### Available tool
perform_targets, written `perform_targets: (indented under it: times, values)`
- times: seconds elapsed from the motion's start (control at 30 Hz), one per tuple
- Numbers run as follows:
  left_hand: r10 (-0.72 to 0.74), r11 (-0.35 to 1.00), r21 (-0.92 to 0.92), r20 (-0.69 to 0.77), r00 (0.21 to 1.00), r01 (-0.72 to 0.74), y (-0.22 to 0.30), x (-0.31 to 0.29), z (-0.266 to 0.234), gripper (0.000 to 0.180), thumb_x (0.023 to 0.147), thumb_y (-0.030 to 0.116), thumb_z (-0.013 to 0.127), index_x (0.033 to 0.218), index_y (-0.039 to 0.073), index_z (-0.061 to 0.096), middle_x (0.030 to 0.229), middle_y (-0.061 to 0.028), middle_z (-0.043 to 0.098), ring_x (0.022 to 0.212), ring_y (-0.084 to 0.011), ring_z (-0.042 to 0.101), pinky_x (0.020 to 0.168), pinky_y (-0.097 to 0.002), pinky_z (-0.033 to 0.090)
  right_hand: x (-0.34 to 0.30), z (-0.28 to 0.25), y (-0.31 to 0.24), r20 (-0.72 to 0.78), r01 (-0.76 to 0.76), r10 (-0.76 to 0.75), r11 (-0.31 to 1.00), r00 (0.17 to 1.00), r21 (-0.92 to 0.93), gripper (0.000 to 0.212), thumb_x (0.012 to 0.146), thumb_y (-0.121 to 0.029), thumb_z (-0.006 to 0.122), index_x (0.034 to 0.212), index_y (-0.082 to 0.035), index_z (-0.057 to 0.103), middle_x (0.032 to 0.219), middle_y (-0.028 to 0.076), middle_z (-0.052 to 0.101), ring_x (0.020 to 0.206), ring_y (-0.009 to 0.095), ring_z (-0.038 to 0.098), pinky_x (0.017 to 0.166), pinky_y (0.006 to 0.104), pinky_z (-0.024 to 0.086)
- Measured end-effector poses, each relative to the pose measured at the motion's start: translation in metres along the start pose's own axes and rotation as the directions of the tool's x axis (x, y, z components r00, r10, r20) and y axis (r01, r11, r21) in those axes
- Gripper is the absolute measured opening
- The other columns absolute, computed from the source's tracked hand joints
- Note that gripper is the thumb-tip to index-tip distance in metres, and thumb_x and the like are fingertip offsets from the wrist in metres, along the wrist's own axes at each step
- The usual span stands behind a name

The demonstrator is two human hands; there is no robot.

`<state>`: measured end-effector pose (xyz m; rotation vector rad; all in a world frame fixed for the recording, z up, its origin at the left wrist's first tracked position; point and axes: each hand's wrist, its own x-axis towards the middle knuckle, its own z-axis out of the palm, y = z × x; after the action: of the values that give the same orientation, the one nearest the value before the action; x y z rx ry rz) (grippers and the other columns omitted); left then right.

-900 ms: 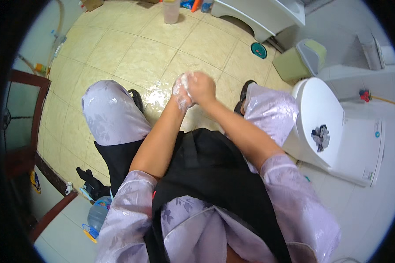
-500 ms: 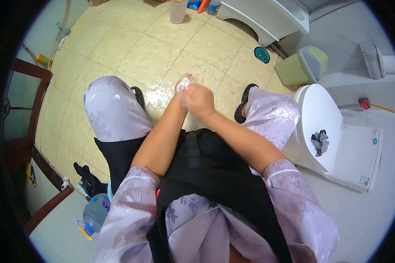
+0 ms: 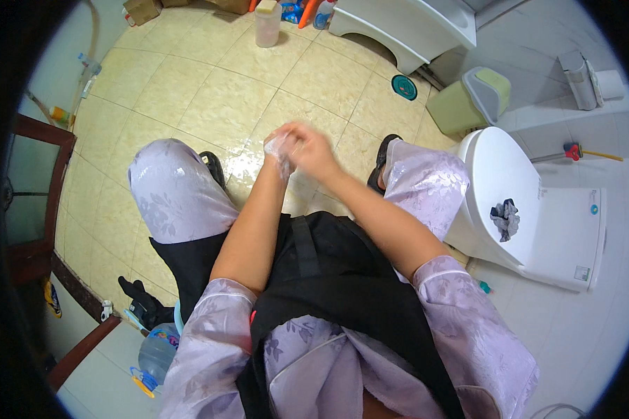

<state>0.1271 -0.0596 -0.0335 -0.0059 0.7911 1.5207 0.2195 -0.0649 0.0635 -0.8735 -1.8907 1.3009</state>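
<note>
The person sits with both knees apart in pale lilac patterned trousers, a black apron (image 3: 342, 279) lying over the lap, and both bare forearms reach forward to meet above the floor (image 3: 210, 91) between the knees. The left hand (image 3: 281, 150) is wrapped in a thin clear plastic glove (image 3: 278, 143) — it looks crinkled and partly pulled on, covering the fingers and palm. The right hand (image 3: 313, 150) lies against it, touching, its fingers curled around the left hand and the glove; the motion blur there hides exactly which fingers pinch the plastic. The left hand's fingers sit inside the glove and are bent, but whether they grip anything I cannot tell.

Under the hands the yellow tiles look wet and shiny. A black slipper shows beside each knee. To the right stands a white toilet (image 3: 531, 216) with its lid shut, and a dark crumpled cloth (image 3: 504, 218) lies on the lid. Beyond it sits a light green bin (image 3: 468, 101) with a swing top, and near that a round teal drain cover (image 3: 404, 87) in the floor. At the far edge a translucent jar (image 3: 267, 24) stands on the tiles — well apart from the hands.
</note>
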Motion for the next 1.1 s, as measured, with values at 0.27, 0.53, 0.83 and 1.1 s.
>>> perform_targets:
  times: [0.27, 0.53, 0.83, 1.1]
  values:
    - [-0.193, 0.981, 0.017, 0.152, 0.969, 0.193, -0.031, -0.008, 0.026, 0.019, 0.086, 0.029, 0.044, 0.081, 0.013, 0.054, 0.066, -0.0042, 0.056, 0.057, -0.0177, 0.054, 0.052, -0.0317, 0.047, 0.023, -0.029, 0.036, -0.278, -0.193, 0.036, 0.805, 0.96, -0.561, 0.028, 0.079, -0.03, 0.05, 0.066, -0.006, 0.059, 0.064, 0.018, 0.056, 0.057, 0.035, 0.054, 0.052, 0.0411, 0.043]
    - [-0.282, 0.957, -0.038, 0.086, 0.956, 0.286, -0.033, -0.015, 0.011, 0.029, 0.087, 0.035, 0.042, 0.101, 0.013, 0.055, 0.102, -0.0086, 0.057, 0.091, -0.0192, 0.055, 0.077, -0.0335, 0.047, 0.017, -0.025, 0.035, -0.259, -0.117, -0.047, 0.805, 0.965, -0.582, 0.021, 0.07, -0.026, 0.053, 0.07, -0.007, 0.063, 0.065, 0.018, 0.058, 0.06, 0.035, 0.056, 0.055, 0.0426, 0.045]
    - [-0.189, 0.949, 0.253, -0.027, 0.982, 0.189, -0.03, -0.028, 0.031, 0.024, 0.087, 0.029, 0.039, 0.095, 0.013, 0.055, 0.085, -0.0063, 0.06, 0.077, -0.0179, 0.057, 0.066, -0.0337, 0.048, 0.015, -0.028, 0.042, -0.256, -0.15, 0.001, 0.811, 0.967, -0.565, 0.028, 0.075, -0.032, 0.05, 0.063, -0.01, 0.062, 0.066, 0.018, 0.058, 0.061, 0.035, 0.057, 0.056, 0.0431, 0.045]
    - [-0.173, 0.982, -0.058, 0.118, 0.978, 0.18, -0.019, -0.018, 0.014, 0.024, 0.089, 0.031, 0.038, 0.093, 0.013, 0.053, 0.078, -0.0045, 0.056, 0.068, -0.02, 0.054, 0.055, -0.0344, 0.046, -0.007, -0.002, 0.011, -0.198, -0.004, -0.112, 0.863, 0.974, -0.506, 0.034, 0.08, -0.033, 0.046, 0.062, -0.006, 0.059, 0.066, 0.019, 0.057, 0.061, 0.037, 0.056, 0.055, 0.0443, 0.043]
